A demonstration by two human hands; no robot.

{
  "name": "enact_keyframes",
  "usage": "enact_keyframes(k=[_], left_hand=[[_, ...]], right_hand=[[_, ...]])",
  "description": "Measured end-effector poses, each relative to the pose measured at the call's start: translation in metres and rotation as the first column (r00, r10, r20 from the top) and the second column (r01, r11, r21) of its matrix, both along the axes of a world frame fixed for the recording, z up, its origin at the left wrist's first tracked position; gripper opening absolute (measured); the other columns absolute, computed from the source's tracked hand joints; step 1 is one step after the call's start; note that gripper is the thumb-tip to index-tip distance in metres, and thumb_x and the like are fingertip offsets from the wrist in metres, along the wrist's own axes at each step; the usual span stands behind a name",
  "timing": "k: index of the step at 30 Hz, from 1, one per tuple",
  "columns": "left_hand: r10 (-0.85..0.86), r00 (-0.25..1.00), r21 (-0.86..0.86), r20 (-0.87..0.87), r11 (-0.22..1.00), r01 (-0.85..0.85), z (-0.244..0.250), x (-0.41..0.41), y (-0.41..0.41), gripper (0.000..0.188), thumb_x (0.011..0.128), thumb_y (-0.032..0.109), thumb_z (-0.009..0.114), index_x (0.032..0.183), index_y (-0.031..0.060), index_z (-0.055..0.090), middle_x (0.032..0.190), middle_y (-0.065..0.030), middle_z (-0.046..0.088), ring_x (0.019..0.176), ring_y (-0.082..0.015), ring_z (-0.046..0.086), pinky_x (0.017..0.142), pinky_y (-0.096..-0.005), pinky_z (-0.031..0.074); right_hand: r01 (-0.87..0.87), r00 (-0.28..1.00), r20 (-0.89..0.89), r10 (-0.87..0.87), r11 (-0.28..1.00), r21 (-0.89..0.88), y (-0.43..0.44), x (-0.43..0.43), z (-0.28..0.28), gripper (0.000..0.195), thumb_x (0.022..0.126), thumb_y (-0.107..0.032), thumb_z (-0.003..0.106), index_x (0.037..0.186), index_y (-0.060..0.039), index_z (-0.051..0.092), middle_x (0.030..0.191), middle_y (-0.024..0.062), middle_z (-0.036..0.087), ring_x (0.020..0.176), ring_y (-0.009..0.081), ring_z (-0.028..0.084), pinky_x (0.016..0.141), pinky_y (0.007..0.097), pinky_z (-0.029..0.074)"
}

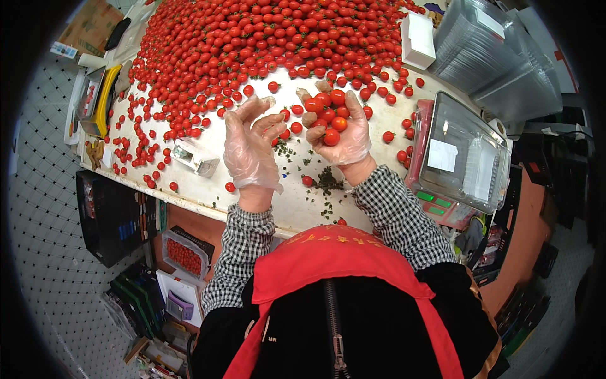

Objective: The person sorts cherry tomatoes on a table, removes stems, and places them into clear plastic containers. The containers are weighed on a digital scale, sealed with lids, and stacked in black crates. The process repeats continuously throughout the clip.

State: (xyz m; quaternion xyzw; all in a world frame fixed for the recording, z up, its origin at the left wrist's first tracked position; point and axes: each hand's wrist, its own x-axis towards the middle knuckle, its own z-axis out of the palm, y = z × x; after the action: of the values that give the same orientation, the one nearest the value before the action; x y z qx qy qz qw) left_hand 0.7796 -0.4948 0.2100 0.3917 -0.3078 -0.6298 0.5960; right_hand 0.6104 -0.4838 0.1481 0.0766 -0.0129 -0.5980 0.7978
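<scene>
My right hand point(343, 135), in a clear plastic glove, is cupped palm up around several cherry tomatoes point(338, 124). To its left, my left hand point(253, 144), gloved the same way, is raised over the white table point(279, 208) with its fingers curved and apart. Nothing shows in its palm; a few loose tomatoes lie beside and partly behind its fingertips. A large heap of cherry tomatoes point(265, 40) with some green calyxes covers the far part of the table. Between my forearms lies a small dark pile of plucked green calyxes point(327, 181), with a single tomato point(307, 181) beside it.
At the right stand a scale with a clear plastic lid or tray point(466, 147), stacked clear plastic containers point(487, 61) and a white box point(418, 42). A small open carton point(195, 158) sits left of my left hand. Below the table's edge is a lined crate of tomatoes point(187, 253).
</scene>
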Motion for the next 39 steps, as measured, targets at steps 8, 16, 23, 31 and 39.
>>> enact_keyframes(k=[8, 16, 23, 31, 39], left_hand=[[-0.052, 0.998, 0.057, 0.046, 0.997, 0.05, -0.007, -0.003, -0.001, 0.058, 0.11, 0.049, 0.042, 0.13, -0.0048, 0.053, 0.116, -0.0208, 0.064, 0.096, -0.0288, 0.068, 0.085, -0.0394, 0.06], [-0.045, 0.984, 0.11, 0.174, 0.994, 0.026, -0.027, 0.021, 0.004, 0.058, 0.107, 0.051, 0.05, 0.133, -0.0004, 0.058, 0.115, -0.0139, 0.066, 0.095, -0.0199, 0.067, 0.09, -0.0364, 0.057], [0.046, 0.967, 0.14, 0.25, 0.987, -0.083, -0.04, 0.029, -0.002, 0.041, 0.106, 0.03, 0.056, 0.128, -0.0042, 0.056, 0.108, -0.016, 0.067, 0.087, -0.0219, 0.068, 0.077, -0.0337, 0.059], [0.026, 0.769, 0.08, 0.638, 0.992, -0.099, -0.099, 0.082, -0.012, 0.03, 0.098, 0.019, 0.072, 0.123, 0.0026, 0.068, 0.1, -0.0057, 0.07, 0.08, -0.0137, 0.068, 0.072, -0.0261, 0.055], [-0.113, -0.13, 0.147, 0.985, 0.943, 0.297, -0.092, 0.068, 0.0, 0.088, 0.082, 0.032, 0.083, 0.154, 0.0031, 0.041, 0.133, -0.0212, 0.054, 0.115, -0.0351, 0.062, 0.091, -0.0426, 0.057]], right_hand=[[0.073, 0.991, -0.109, -0.084, 0.992, -0.105, 0.032, -0.045, 0.035, 0.049, 0.101, -0.051, 0.062, 0.135, -0.0165, 0.057, 0.138, 0.0204, 0.057, 0.091, 0.0253, 0.067, 0.068, 0.0338, 0.056], [0.598, 0.264, -0.827, -0.497, 0.757, -0.264, 0.106, -0.206, 0.062, 0.036, 0.106, -0.035, 0.058, 0.13, -0.0089, 0.061, 0.108, 0.0148, 0.072, 0.071, 0.0162, 0.068, 0.054, 0.0251, 0.055], [0.585, -0.783, -0.471, 0.405, 0.737, -0.339, 0.178, -0.355, -0.008, 0.049, 0.086, -0.039, 0.079, 0.127, -0.0136, 0.07, 0.096, 0.0057, 0.073, 0.084, 0.0154, 0.068, 0.077, 0.0302, 0.053], [0.188, -0.942, -0.296, 0.159, 0.979, -0.075, 0.188, -0.343, 0.014, 0.058, 0.089, -0.028, 0.074, 0.14, -0.0052, 0.06, 0.137, 0.0179, 0.062, 0.125, 0.0331, 0.061, 0.109, 0.038, 0.045], [0.204, -0.633, -0.765, -0.114, 0.929, -0.307, 0.091, -0.112, 0.095, 0.03, 0.094, -0.009, 0.07, 0.123, -0.0033, 0.068, 0.119, 0.0065, 0.069, 0.108, 0.0175, 0.067, 0.093, 0.0345, 0.054]])
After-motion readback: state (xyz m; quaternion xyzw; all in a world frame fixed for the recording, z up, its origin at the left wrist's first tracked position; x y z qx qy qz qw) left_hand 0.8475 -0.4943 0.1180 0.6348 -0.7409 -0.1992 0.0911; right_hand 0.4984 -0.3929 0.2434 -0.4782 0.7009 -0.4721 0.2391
